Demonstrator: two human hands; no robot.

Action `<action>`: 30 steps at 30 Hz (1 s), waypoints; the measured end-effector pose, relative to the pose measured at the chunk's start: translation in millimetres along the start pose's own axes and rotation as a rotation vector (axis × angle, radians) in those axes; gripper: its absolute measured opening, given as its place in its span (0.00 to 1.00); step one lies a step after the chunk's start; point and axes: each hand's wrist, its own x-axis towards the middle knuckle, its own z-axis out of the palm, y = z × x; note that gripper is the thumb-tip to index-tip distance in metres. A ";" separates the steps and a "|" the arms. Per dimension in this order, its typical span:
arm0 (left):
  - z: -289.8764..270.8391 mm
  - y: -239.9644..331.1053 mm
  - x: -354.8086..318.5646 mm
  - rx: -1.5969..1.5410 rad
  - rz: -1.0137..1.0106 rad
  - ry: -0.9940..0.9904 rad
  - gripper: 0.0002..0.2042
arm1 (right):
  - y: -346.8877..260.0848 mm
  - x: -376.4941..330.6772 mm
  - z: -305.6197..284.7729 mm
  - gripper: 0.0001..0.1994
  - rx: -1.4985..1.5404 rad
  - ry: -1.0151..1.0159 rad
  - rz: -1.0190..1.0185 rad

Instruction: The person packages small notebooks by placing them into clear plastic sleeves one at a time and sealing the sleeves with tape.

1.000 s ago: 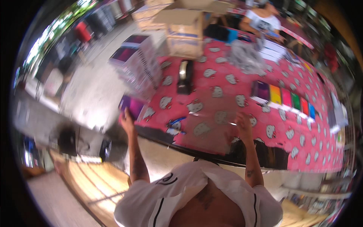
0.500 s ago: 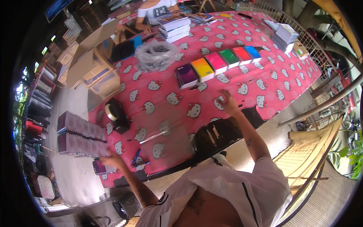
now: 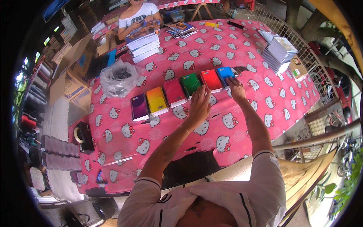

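So the shirt (image 3: 230,193) was white and loose, short sleeves (image 3: 261,170) with thin dark trim (image 3: 263,152) at the ends. Black stripes (image 3: 245,207) sat either side of the neckline (image 3: 184,202), curly black lettering (image 3: 165,198) left of it, blurry tattoo (image 3: 199,209) inside it.

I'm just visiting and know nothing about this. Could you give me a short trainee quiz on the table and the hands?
1. Multiple choice: which cover colour is at the left end of the row of notebooks? A) blue B) purple C) green
2. True or false: the black tape dispenser sits to the left of that row.
3. Short answer: which of the person's own hands is at the blue notebook?

Key:
1. B, the purple notebook.
2. True.
3. The right hand.
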 end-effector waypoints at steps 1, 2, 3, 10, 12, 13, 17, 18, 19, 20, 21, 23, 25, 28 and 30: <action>20.8 5.9 21.4 0.007 -0.004 0.033 0.28 | 18.2 -1.2 4.0 0.28 0.048 -0.011 -0.060; 37.4 -1.8 32.5 0.038 -0.029 0.070 0.27 | 14.9 -0.1 4.0 0.24 0.089 0.029 -0.087; 49.7 -13.5 40.1 0.129 -0.013 0.031 0.25 | 12.2 6.2 1.1 0.23 0.241 0.006 -0.116; 58.4 -21.5 72.4 0.250 0.218 0.023 0.15 | 46.1 10.9 4.5 0.25 0.430 0.439 -0.061; 42.7 -2.1 86.2 0.159 0.229 0.083 0.13 | 68.1 26.6 17.8 0.26 0.569 0.147 0.234; 28.2 10.6 93.5 0.105 0.201 0.129 0.13 | 71.8 33.0 21.3 0.27 0.639 -0.005 0.381; -43.9 33.4 83.6 -0.218 -0.021 0.431 0.10 | 55.7 46.9 -6.4 0.26 0.915 0.299 0.295; -66.2 35.1 70.2 -0.362 -0.147 0.451 0.09 | 39.4 35.0 -19.8 0.25 1.045 0.152 0.279; -89.3 34.5 49.8 -0.373 -0.244 0.404 0.09 | 3.3 8.6 -38.9 0.26 1.447 -0.079 0.287; -106.0 41.1 41.1 -0.422 -0.309 0.350 0.09 | -15.5 -28.0 -35.3 0.26 1.507 -0.123 0.279; -117.1 43.2 30.3 -0.471 -0.378 0.297 0.09 | -36.3 -63.6 -29.4 0.26 1.567 -0.173 0.273; -123.2 32.7 -0.6 -0.350 -0.513 0.059 0.09 | -83.8 -130.9 -32.3 0.27 1.199 -0.368 0.150; -108.5 23.6 -32.1 -0.323 -0.616 -0.046 0.09 | -126.7 -177.2 -40.4 0.28 0.940 -0.303 0.078; -68.2 17.5 -101.7 -0.352 -0.641 0.036 0.09 | -148.0 -198.3 -61.2 0.27 0.452 -0.239 -0.162; -52.3 29.5 -119.7 -0.326 -0.501 0.136 0.09 | -127.8 -190.4 -36.4 0.26 0.522 -0.349 -0.272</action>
